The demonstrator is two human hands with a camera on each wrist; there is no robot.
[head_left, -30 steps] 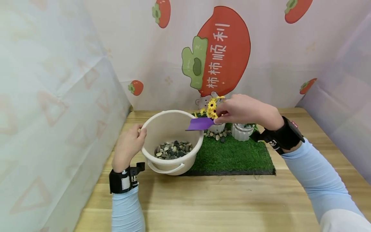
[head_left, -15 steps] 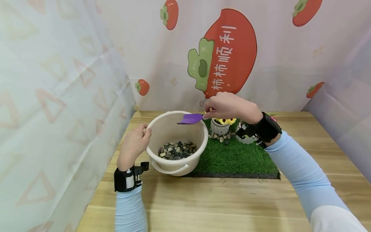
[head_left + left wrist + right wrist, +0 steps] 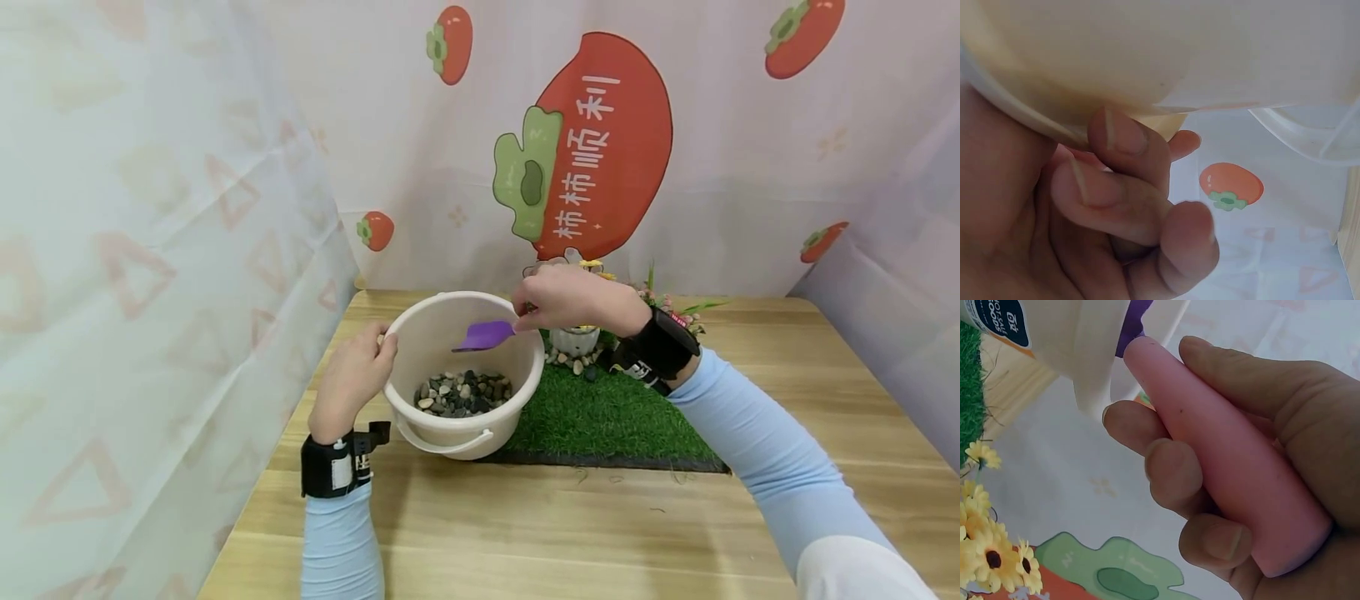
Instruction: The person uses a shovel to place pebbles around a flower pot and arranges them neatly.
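A cream bucket (image 3: 517, 400) stands on the table with a layer of mixed pebbles (image 3: 461, 394) at its bottom. My left hand (image 3: 352, 375) grips the bucket's left rim; in the left wrist view its fingers (image 3: 1125, 194) curl under that rim. My right hand (image 3: 573, 298) holds a small trowel by its pink handle (image 3: 1229, 462), fingers wrapped round it. The trowel's purple blade (image 3: 486, 335) hangs inside the bucket's opening, above the pebbles and apart from them. No stones show on the blade.
A green turf mat (image 3: 615, 425) lies right of the bucket and partly under it. On it, a white pot (image 3: 574, 342) with yellow flowers (image 3: 991, 556) stands among loose pebbles (image 3: 577, 364), partly behind my right hand. Pink flowers (image 3: 690, 317) show behind the right wrist. Fabric walls (image 3: 420, 167) enclose the table.
My right hand has moved left and slightly down, bringing the trowel blade from over the bucket's right rim to inside its opening. The left hand keeps its grip. The view has shifted slightly.
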